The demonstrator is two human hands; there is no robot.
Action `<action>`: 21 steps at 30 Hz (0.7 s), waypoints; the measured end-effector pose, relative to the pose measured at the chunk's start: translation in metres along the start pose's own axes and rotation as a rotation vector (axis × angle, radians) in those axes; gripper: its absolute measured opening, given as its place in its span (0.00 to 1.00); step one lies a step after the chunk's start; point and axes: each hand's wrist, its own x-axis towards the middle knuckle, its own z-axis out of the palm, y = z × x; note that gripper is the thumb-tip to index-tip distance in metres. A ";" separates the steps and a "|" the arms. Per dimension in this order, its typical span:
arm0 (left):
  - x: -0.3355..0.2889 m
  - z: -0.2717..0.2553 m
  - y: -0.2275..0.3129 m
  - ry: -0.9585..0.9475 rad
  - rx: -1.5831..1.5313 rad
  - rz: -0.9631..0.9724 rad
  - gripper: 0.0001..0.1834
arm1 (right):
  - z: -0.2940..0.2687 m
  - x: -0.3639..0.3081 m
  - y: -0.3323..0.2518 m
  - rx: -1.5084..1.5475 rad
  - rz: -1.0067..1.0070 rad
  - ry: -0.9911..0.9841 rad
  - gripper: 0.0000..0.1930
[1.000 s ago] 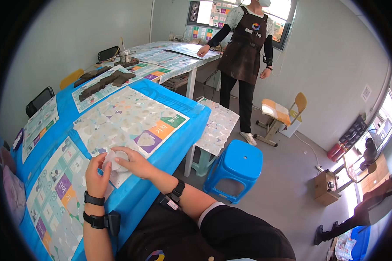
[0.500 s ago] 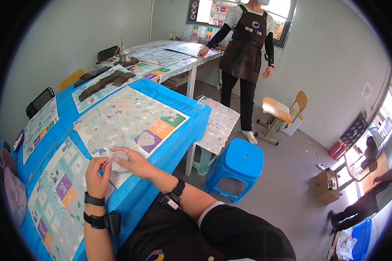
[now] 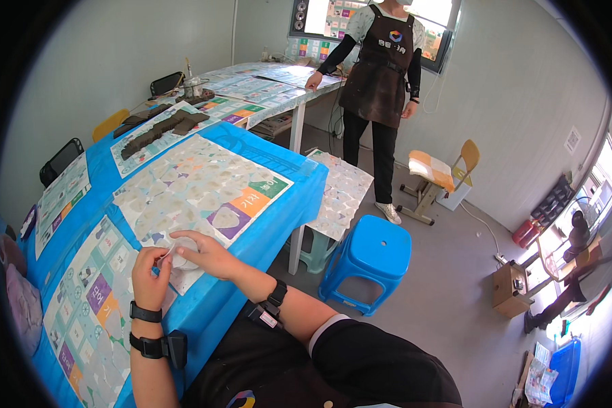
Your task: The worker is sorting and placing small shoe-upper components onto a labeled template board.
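Above the near edge of the blue-covered table (image 3: pixel 221 279), my two hands meet around a thin, pale, translucent rounded piece (image 3: pixel 182 257); its exact kind is too small to tell. My left hand (image 3: pixel 151 272) pinches one edge of it. Curled around the other side is my right hand (image 3: pixel 207 257), thumb toward the piece. Just beyond lies a printed sheet (image 3: pixel 268 198) covered with several flat greyish pieces (image 3: pixel 183 180), and one similar pale piece (image 3: pixel 226 217) sits apart on its purple square.
Another printed sheet (image 3: pixel 81 279) lies to my left. Farther back is a strip of dark brown pieces (image 3: pixel 160 136). A blue stool (image 3: pixel 374 251) stands at the table's right, near a sheet-topped stool (image 3: pixel 336 190). A person in a brown apron (image 3: pixel 381 75) stands beyond; a wooden chair (image 3: pixel 435 173) is behind.
My hands stay almost in place on the pale piece, with only a slight finger shift. At the far right, another person has moved away toward the doorway.
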 end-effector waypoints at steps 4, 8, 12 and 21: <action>0.000 0.000 0.000 -0.005 0.007 0.006 0.07 | 0.000 0.001 0.001 -0.007 -0.041 0.008 0.19; 0.000 0.000 -0.001 0.008 -0.017 -0.006 0.06 | 0.000 0.001 0.000 -0.023 -0.006 -0.004 0.19; 0.000 -0.001 0.000 -0.005 -0.002 0.002 0.06 | 0.000 0.001 0.002 -0.047 -0.010 0.009 0.19; 0.000 -0.001 0.000 0.007 -0.027 0.004 0.06 | 0.001 0.001 0.003 -0.069 0.001 0.019 0.19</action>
